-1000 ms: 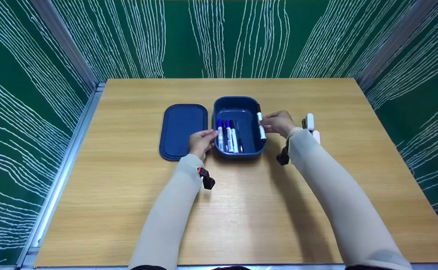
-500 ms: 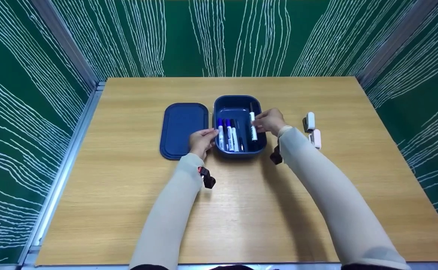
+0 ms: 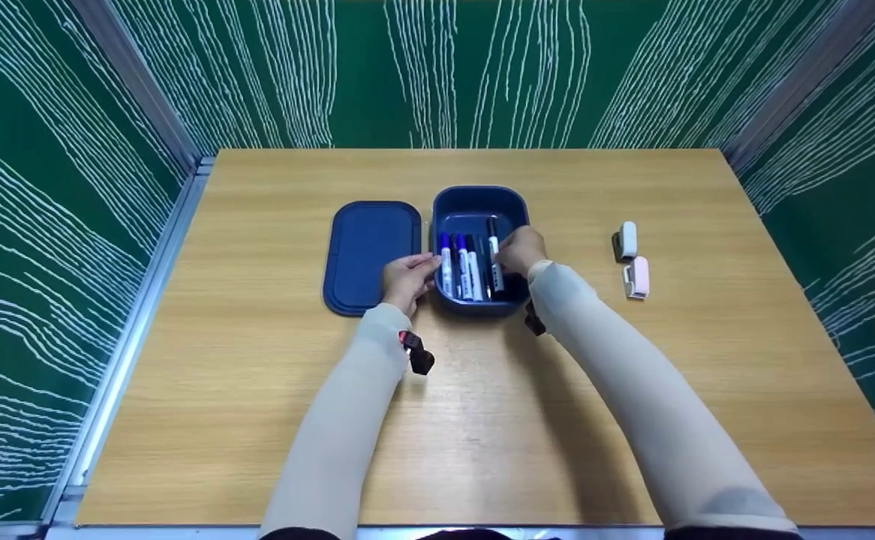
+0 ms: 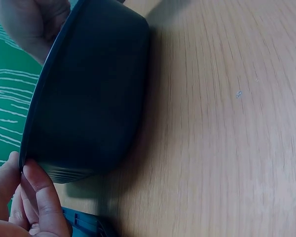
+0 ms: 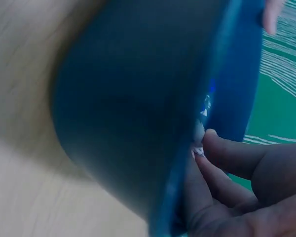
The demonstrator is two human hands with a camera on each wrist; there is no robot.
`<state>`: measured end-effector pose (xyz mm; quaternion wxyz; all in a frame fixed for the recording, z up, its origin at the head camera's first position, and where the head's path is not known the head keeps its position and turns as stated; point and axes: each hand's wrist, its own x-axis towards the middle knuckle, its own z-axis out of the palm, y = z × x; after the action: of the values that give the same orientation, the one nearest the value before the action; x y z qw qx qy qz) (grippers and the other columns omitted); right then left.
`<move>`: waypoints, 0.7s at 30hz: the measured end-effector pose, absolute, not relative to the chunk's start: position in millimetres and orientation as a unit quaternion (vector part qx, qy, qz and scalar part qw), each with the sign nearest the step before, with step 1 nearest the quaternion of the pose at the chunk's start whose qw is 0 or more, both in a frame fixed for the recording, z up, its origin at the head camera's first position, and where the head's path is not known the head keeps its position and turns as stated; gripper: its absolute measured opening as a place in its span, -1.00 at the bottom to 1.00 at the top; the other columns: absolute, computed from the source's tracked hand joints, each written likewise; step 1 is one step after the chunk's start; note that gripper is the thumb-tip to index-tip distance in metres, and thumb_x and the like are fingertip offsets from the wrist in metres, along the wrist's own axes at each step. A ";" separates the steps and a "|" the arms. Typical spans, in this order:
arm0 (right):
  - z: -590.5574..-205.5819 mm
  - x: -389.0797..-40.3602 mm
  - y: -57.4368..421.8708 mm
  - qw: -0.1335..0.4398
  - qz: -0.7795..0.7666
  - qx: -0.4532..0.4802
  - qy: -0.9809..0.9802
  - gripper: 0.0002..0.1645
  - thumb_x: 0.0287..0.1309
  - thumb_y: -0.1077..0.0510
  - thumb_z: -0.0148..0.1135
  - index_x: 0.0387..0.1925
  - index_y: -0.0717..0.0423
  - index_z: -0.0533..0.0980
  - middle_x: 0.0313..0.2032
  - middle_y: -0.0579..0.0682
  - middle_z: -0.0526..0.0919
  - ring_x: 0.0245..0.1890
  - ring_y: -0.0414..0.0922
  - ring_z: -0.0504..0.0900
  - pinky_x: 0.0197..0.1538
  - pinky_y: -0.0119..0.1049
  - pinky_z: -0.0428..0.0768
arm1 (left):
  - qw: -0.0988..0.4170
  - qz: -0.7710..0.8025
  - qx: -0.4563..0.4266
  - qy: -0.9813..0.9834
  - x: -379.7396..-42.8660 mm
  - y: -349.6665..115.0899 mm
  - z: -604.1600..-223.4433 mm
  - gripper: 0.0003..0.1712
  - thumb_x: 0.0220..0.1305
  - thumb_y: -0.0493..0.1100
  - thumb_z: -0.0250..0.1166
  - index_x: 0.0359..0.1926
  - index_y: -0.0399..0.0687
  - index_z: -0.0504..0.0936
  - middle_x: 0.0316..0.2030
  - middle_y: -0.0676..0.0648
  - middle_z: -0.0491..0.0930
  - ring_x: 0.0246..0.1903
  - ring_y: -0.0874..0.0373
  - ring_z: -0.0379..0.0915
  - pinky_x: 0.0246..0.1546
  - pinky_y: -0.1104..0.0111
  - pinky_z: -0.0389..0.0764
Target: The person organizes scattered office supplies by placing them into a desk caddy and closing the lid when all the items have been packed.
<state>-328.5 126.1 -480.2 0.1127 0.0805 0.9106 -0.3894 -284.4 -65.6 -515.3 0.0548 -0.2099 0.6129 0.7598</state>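
A deep blue box [image 3: 480, 198] stands on the table with several markers [image 3: 446, 268] lying side by side in its left part, some with blue caps and some with black. My left hand [image 3: 409, 279] pinches the box's left rim between thumb and fingers, as the left wrist view shows up close. Reaching over the right rim, my right hand [image 3: 523, 250] holds a white marker [image 3: 494, 251] with a black cap, low inside the box and right of the others. In the right wrist view the thumb and fingers [image 5: 232, 148] are inside the rim, and most of that marker is hidden.
A flat blue lid [image 3: 370, 251] lies left of the box, partly behind the left hand. To the right, a white stapler-like object [image 3: 627, 241] and a pink one [image 3: 637, 277] lie close together. Green walls [image 3: 377, 75] with white lines surround the wooden table [image 3: 220, 337].
My right hand has moved left and down into the box, carrying the marker from the right rim to beside the other markers. The left hand stays at the rim.
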 end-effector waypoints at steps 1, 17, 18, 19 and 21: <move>-481.2 -328.2 124.8 0.109 -0.369 0.077 0.920 -0.98 0.07 0.39 0.29 -0.43 0.30 0.58 -0.40 0.07 0.60 -0.56 -0.21 0.54 -0.39 -0.44 0.62 | 0.055 0.760 -0.210 0.613 -284.3 -65.7 -514.9 -0.66 0.19 -0.34 0.40 0.00 -0.34 0.67 -0.15 -0.16 0.70 -0.52 0.27 0.47 -0.55 0.57 0.53; -501.9 -331.1 112.7 0.089 -0.256 0.069 0.960 -0.59 0.05 0.35 0.18 -0.76 0.03 0.27 -0.62 -0.03 0.40 -0.44 -0.04 0.44 -0.29 -0.20 0.55 | 0.052 0.763 -0.201 0.613 -284.4 -64.7 -513.3 -0.64 0.19 -0.34 0.40 0.02 -0.36 0.65 -0.10 -0.21 0.71 -0.52 0.27 0.48 -0.55 0.57 0.54; -502.7 -330.6 112.8 0.086 -0.254 0.067 0.961 -0.61 0.04 0.33 0.23 -0.76 0.04 0.30 -0.60 0.00 0.46 -0.42 -0.03 0.46 -0.23 -0.17 0.59 | 0.052 0.762 -0.201 0.613 -284.3 -64.8 -513.5 -0.64 0.19 -0.34 0.40 0.02 -0.36 0.65 -0.11 -0.21 0.71 -0.53 0.28 0.48 -0.56 0.57 0.54; -503.4 -330.1 112.6 0.084 -0.254 0.068 0.961 -0.64 0.03 0.30 0.28 -0.74 0.06 0.35 -0.56 0.04 0.53 -0.38 -0.02 0.49 -0.16 -0.14 0.61 | 0.052 0.761 -0.200 0.614 -284.3 -64.9 -513.6 -0.64 0.19 -0.34 0.40 0.02 -0.36 0.66 -0.12 -0.20 0.72 -0.54 0.27 0.48 -0.57 0.57 0.53; -504.7 -329.6 112.3 0.078 -0.258 0.069 0.960 -0.73 0.00 0.26 0.36 -0.68 0.13 0.46 -0.44 0.12 0.66 -0.32 0.00 0.53 -0.04 -0.10 0.62 | 0.050 0.761 -0.199 0.615 -284.5 -65.2 -513.8 -0.65 0.19 -0.35 0.40 0.02 -0.36 0.66 -0.13 -0.19 0.72 -0.54 0.26 0.49 -0.58 0.58 0.52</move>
<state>-329.6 112.3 -504.7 0.0783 0.0695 0.9605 -0.2579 -284.5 -65.2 -513.8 0.0504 -0.1995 0.6152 0.7610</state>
